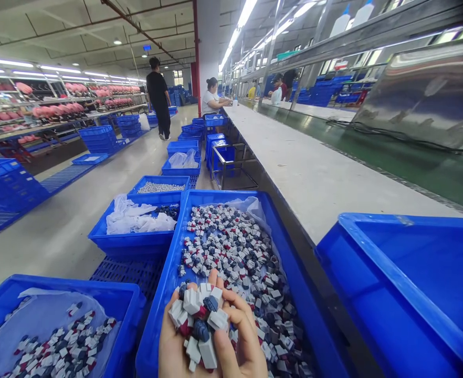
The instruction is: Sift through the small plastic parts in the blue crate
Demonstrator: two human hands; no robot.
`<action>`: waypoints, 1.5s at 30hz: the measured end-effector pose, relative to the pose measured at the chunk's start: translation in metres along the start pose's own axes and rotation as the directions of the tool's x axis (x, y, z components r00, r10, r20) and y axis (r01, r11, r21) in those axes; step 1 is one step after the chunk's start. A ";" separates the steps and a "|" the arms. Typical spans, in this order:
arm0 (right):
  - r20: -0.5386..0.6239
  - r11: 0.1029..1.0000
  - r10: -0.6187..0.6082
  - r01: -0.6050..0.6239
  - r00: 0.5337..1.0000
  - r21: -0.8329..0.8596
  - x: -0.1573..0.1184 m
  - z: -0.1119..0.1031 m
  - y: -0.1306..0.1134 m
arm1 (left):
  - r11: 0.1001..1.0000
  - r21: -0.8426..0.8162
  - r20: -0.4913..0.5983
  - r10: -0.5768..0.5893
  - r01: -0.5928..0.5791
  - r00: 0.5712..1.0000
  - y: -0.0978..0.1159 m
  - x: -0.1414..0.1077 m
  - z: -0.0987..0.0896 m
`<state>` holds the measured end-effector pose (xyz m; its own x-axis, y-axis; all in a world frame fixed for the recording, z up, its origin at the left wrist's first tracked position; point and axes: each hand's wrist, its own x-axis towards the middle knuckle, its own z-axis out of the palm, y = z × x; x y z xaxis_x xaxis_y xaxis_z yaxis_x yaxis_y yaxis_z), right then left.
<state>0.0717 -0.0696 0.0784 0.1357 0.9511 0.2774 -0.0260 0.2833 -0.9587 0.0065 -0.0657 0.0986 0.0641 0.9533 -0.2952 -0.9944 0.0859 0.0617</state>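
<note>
Here, one hand (211, 341) is cupped palm-up over the middle blue bin (164, 294), fingers (249, 328) curled loosely around a heap of small white, navy and red parts (198, 323), so strays would drop back among the same parts below. Which hand it is I cannot tell; the other is out of view. An empty blue bin (392, 283) sits just right, against the long table (318, 178). No writing is readable.

One hand (211, 341) of the person is seen at the bottom edge of the view. It is bare: no glove, ring or sleeve is observed. The wrist is cut off by the frame.
</note>
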 end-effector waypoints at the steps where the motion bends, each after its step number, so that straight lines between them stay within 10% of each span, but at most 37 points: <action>1: 0.002 1.000 0.010 -0.010 1.000 -0.004 0.001 -0.001 0.001 | 1.000 0.011 0.040 -0.006 0.005 0.999 0.001 0.000 -0.002; 14: -0.091 0.998 0.007 -0.002 0.996 0.063 -0.001 0.003 -0.011 | 0.988 0.135 0.307 -0.109 0.070 0.946 0.000 0.000 -0.003; 26: -0.140 0.991 -0.107 0.094 0.984 -0.092 0.000 -0.003 -0.006 | 0.996 -0.076 0.099 -0.037 0.044 0.994 -0.004 -0.008 0.007; 39: 0.128 0.841 -0.328 0.351 0.936 -0.411 0.001 -0.014 -0.003 | 0.999 -0.031 0.281 -0.020 0.030 0.960 0.000 -0.002 -0.016; 45: 0.189 0.905 -0.158 0.219 0.969 -0.364 0.006 -0.009 -0.012 | 0.999 0.042 0.012 -0.026 0.025 1.000 -0.009 -0.007 -0.016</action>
<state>0.0821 -0.0679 0.0909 -0.0511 0.9002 0.4325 0.3668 0.4197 -0.8302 0.0134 -0.0781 0.0851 0.0905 0.9541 -0.2856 -0.9881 0.1219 0.0941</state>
